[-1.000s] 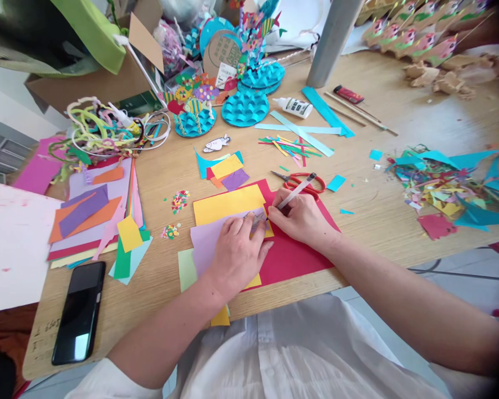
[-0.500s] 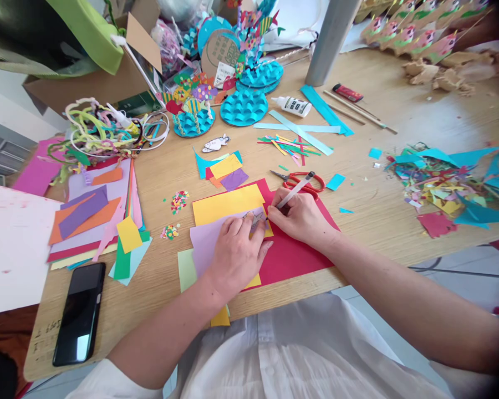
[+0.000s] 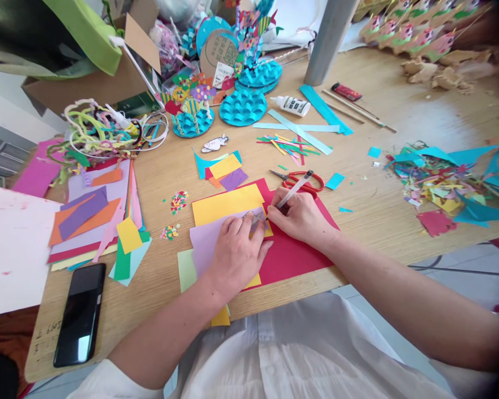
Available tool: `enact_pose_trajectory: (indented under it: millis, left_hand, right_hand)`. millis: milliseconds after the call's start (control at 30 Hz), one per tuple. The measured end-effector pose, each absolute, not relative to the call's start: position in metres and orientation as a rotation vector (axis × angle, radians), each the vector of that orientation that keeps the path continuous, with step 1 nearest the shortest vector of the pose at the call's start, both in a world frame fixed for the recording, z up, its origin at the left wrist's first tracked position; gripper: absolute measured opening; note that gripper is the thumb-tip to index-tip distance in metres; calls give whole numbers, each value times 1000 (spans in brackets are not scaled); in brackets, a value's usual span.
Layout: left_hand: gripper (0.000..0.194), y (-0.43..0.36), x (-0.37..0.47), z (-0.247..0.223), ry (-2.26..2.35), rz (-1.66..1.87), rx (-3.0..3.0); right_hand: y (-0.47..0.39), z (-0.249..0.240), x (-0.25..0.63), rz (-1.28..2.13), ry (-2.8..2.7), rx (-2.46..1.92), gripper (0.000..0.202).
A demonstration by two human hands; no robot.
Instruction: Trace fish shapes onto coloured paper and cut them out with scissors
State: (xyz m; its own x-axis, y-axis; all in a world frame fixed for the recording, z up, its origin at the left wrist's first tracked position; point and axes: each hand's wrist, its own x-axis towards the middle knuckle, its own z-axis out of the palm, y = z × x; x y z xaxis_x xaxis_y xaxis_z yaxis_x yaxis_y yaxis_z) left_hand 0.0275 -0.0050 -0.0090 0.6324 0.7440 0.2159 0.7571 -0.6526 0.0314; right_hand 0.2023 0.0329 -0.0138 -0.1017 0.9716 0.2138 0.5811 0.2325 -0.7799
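Note:
My right hand (image 3: 297, 218) grips a pen (image 3: 293, 191) with a clear barrel and dark cap end, its tip at the edge of a small grey cutout (image 3: 256, 218). My left hand (image 3: 238, 249) lies with fingers spread over that cutout, which they partly cover. Beneath are a lilac sheet (image 3: 203, 244), a yellow sheet (image 3: 228, 204) and a large red sheet (image 3: 291, 255). Scissors with red handles (image 3: 305, 183) rest just beyond my right hand. A small white fish cutout (image 3: 215, 144) lies farther back.
A phone (image 3: 80, 316) lies at the front left, near stacked coloured paper (image 3: 95, 216). Glue (image 3: 291, 105), blue strips (image 3: 326, 109) and wooden sticks (image 3: 360, 111) lie behind. Paper scraps (image 3: 441, 177) are heaped at right. A grey post (image 3: 330, 44) rises at the back.
The view has shifted very slightly. Both hands and the pen stay in practically the same place.

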Motion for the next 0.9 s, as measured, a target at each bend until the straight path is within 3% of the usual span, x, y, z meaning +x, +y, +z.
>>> enact_pose_trajectory:
  millis: [900]
  left_hand:
    - [39,-5,27,-8,-1297,-359,-2811]
  right_hand:
    - [32,-13,204,761,-1619,-1426,15]
